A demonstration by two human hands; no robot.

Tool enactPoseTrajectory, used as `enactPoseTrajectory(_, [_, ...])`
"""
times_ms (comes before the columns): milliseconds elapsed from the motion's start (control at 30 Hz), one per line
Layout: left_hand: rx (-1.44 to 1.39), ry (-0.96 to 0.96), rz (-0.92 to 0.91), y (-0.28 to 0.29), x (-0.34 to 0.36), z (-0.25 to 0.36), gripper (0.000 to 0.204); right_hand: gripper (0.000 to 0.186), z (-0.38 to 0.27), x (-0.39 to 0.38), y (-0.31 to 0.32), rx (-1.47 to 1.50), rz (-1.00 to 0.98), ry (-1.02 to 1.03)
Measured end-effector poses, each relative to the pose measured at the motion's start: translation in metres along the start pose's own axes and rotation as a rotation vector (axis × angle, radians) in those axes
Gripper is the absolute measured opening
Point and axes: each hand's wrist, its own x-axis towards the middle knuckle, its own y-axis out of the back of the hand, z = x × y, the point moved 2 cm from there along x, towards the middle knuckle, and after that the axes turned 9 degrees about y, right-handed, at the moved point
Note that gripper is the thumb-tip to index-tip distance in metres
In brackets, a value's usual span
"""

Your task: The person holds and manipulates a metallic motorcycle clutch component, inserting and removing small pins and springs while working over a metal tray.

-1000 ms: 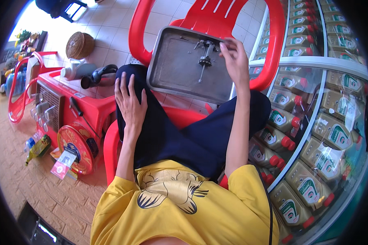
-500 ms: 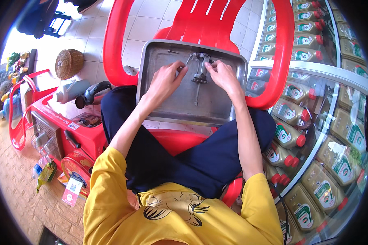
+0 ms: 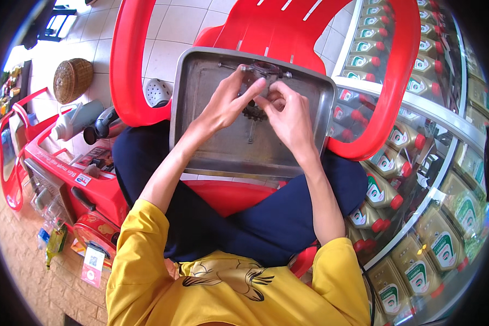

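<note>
A grey metal tray [image 3: 223, 161] rests across my lap and the seat of a red plastic chair. Inside it, toward the far side, is a metal mechanical assembly with a toothed gear [image 3: 252, 113] and a thin shaft pointing toward me. My left hand [image 3: 226, 101] reaches round the left of this assembly, thumb and fingers closed about its upper part. Close by on the right, my right hand [image 3: 287, 111] has its thumb and curled fingers pinched together by the assembly. Whatever the right fingertips hold is hidden. Both hands cover much of the metalwork.
The red chair [image 3: 399, 70] has arms on both sides of the tray. Glass shelving with oil bottles [image 3: 383, 187] stands at right. On the left are a red box [image 3: 106, 187], a hair-dryer-shaped tool [image 3: 108, 122] and a wicker basket [image 3: 73, 80]. A grey clog [image 3: 157, 92] lies behind the chair arm.
My hands have come closer together over the assembly, the left moving right and the right moving toward the middle. The assembly appears slightly turned. The whole view has shifted a little.
</note>
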Motion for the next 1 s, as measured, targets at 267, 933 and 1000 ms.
enactPoseTrajectory(267, [-0.173, 0.06, -0.115, 0.009, 0.003, 0.009, 0.034, 0.025, -0.007, 0.003, 0.034, 0.166, -0.165, 0.122])
enactPoseTrajectory(933, [0.123, -0.764, 0.044, 0.025, -0.007, 0.027, 0.072, 0.017, -0.025, 0.005, 0.037, -0.188, 0.099, 0.733])
enactPoseTrajectory(1000, [0.132, -0.758, 0.015, 0.027, -0.005, 0.025, 0.072, 0.019, -0.027, 0.003, 0.032, -0.093, 0.091, 0.653])
